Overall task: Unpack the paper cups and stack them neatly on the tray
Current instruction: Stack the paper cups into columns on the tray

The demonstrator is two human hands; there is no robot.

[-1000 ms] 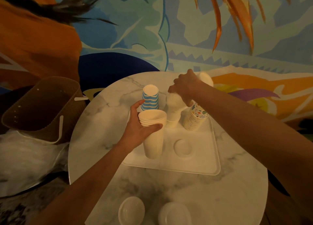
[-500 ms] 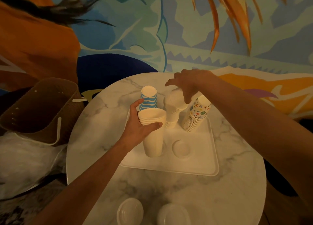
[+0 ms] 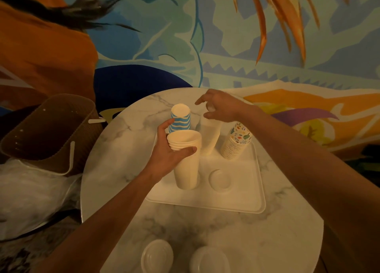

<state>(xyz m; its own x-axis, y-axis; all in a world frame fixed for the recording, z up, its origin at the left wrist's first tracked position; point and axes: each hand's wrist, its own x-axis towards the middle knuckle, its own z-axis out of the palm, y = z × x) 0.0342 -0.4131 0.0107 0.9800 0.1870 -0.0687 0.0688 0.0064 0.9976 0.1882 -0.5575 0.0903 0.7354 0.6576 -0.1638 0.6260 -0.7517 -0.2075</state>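
CUPS SORTED ONTO TRAY: A stack of plain cream cups (image 3: 186, 170) is gripped just below its rims by the left hand (image 3: 165, 157), the thumb set on the far side and the fingers curled across the near wall. The stack's base appears to be set on the white tray (image 3: 246, 202). The right hand (image 3: 224, 108) is held above a blurred white stack (image 3: 208, 139), its fingers loosely spread and nothing seen pinched between them. A blue-striped stack (image 3: 181, 120) is stood upside down just behind the cream one, and a patterned stack (image 3: 236, 143) is tilted at the tray's far right. A round white piece (image 3: 220, 179) is seen on the tray beside the cream stack; whether it is a lid or an upturned cup cannot be told.

The cups are judged light, thin-walled and easily dented, with the rolled rim as the stiffest part. A nested stack is likely to be firmer than a single cup, yet smooth paper may let the lower cups slide free. A gentle hold around the upper walls is therefore advised, with the base supported when a stack is carried over the marble surface (image 3: 267, 242).
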